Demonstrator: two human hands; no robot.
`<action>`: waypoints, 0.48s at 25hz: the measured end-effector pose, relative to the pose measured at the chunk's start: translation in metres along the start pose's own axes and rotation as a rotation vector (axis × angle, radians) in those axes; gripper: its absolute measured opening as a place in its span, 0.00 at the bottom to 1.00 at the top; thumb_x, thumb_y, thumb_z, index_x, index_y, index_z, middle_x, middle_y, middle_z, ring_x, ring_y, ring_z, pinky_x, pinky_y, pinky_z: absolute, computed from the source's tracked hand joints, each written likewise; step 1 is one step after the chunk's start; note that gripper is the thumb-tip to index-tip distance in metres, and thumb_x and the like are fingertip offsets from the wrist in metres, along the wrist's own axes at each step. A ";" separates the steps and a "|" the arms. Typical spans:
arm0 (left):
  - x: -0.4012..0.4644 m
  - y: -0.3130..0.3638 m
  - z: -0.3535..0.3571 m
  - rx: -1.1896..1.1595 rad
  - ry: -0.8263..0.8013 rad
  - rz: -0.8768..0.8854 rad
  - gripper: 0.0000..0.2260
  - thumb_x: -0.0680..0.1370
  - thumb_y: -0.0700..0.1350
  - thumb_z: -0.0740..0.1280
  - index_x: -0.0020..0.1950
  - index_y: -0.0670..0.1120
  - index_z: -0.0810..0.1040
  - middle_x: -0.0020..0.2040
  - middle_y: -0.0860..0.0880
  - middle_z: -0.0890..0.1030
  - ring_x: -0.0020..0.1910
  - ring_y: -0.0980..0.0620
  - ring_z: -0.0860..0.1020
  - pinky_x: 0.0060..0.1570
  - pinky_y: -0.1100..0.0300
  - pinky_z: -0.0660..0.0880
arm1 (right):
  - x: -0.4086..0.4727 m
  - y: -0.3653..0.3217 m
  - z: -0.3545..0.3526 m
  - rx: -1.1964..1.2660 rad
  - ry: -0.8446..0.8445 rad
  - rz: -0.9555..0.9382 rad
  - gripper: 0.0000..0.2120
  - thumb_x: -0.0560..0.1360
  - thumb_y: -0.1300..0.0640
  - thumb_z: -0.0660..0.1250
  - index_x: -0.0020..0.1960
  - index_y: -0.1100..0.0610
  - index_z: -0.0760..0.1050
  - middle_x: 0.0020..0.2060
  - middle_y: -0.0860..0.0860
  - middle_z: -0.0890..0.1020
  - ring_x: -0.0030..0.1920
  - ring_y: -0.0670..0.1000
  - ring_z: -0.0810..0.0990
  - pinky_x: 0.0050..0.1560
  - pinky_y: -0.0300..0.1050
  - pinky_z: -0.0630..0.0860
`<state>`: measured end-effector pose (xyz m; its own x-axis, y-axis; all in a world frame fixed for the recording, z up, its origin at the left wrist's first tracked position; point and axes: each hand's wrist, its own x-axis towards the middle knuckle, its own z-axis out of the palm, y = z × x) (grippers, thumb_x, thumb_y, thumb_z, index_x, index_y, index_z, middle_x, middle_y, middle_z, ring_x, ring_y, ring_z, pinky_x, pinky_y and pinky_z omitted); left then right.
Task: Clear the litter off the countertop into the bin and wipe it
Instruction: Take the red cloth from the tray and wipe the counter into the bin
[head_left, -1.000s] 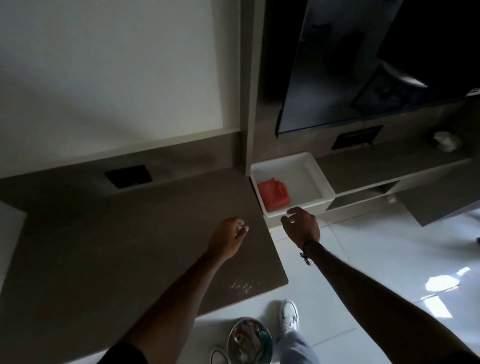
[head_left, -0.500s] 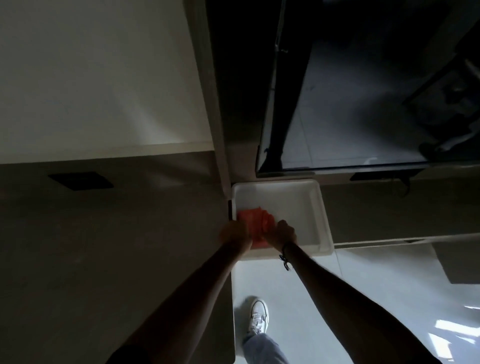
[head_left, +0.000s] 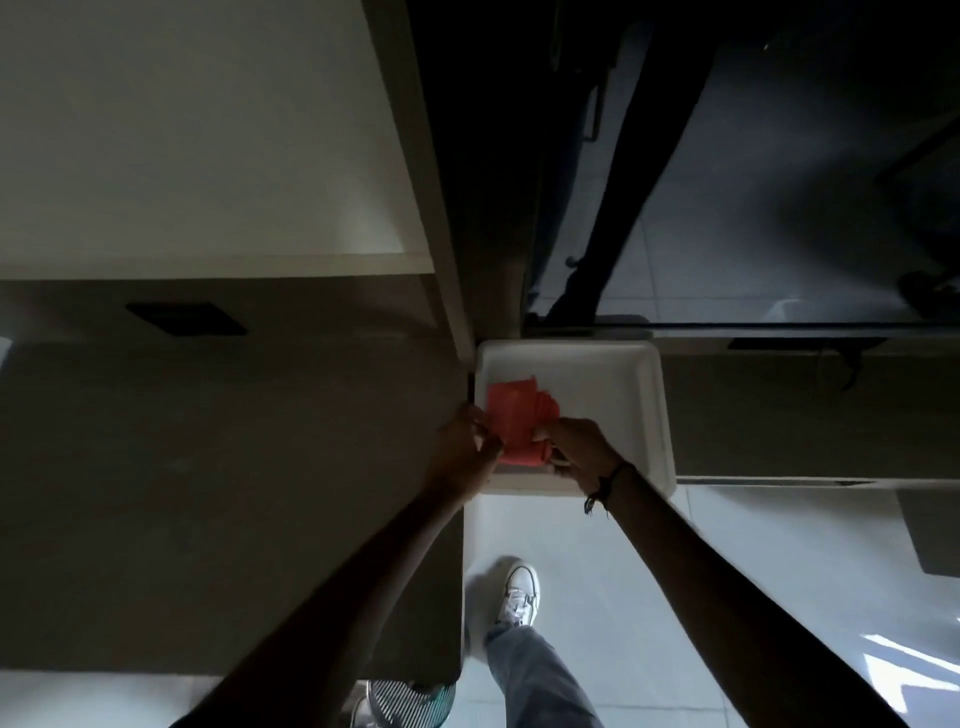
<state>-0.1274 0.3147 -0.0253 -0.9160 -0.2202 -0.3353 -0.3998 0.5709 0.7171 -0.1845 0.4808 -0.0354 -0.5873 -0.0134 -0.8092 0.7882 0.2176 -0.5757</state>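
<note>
A folded orange-red cloth (head_left: 519, 415) lies in a white open drawer (head_left: 613, 374) at the right end of the brown countertop (head_left: 234, 493). My left hand (head_left: 465, 444) pinches the cloth's left edge. My right hand (head_left: 579, 449) grips its near edge, where the cloth is bunched up. Both hands are inside the drawer's front left corner. A metal mesh bin (head_left: 410, 701) stands on the floor below the counter's near edge, mostly hidden by my left arm.
A black socket plate (head_left: 187, 318) sits in the counter's back panel. A dark glass screen (head_left: 753, 156) hangs above the drawer. A low brown shelf (head_left: 805, 415) runs right of the drawer. My white shoe (head_left: 517, 595) is on the pale tiled floor.
I stepped closer and both hands went from the counter edge into the drawer. They now hold the orange-red cloth, which has been partly gathered toward the drawer's front.
</note>
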 end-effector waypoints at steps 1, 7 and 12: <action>-0.012 -0.012 -0.011 0.020 0.037 0.019 0.10 0.71 0.48 0.70 0.47 0.47 0.73 0.39 0.45 0.83 0.31 0.48 0.81 0.35 0.55 0.79 | -0.012 0.003 0.009 0.027 -0.065 0.008 0.10 0.67 0.65 0.72 0.31 0.57 0.74 0.24 0.52 0.74 0.25 0.50 0.73 0.30 0.42 0.72; -0.087 -0.086 -0.084 -0.041 0.110 -0.105 0.11 0.68 0.46 0.71 0.41 0.55 0.68 0.37 0.45 0.81 0.31 0.43 0.80 0.32 0.52 0.76 | -0.067 0.058 0.112 -0.114 -0.213 -0.081 0.09 0.65 0.64 0.77 0.42 0.57 0.80 0.38 0.56 0.82 0.40 0.54 0.82 0.42 0.49 0.81; -0.129 -0.144 -0.116 -0.016 0.044 -0.052 0.11 0.68 0.47 0.71 0.43 0.51 0.70 0.37 0.47 0.81 0.36 0.43 0.82 0.39 0.48 0.81 | -0.108 0.111 0.169 -0.233 -0.051 -0.251 0.13 0.59 0.56 0.82 0.42 0.56 0.85 0.44 0.59 0.87 0.50 0.59 0.85 0.51 0.56 0.83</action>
<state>0.0443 0.1689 -0.0141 -0.8945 -0.2839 -0.3453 -0.4468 0.5450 0.7095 -0.0027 0.3409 -0.0313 -0.7431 -0.1426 -0.6538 0.5536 0.4179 -0.7203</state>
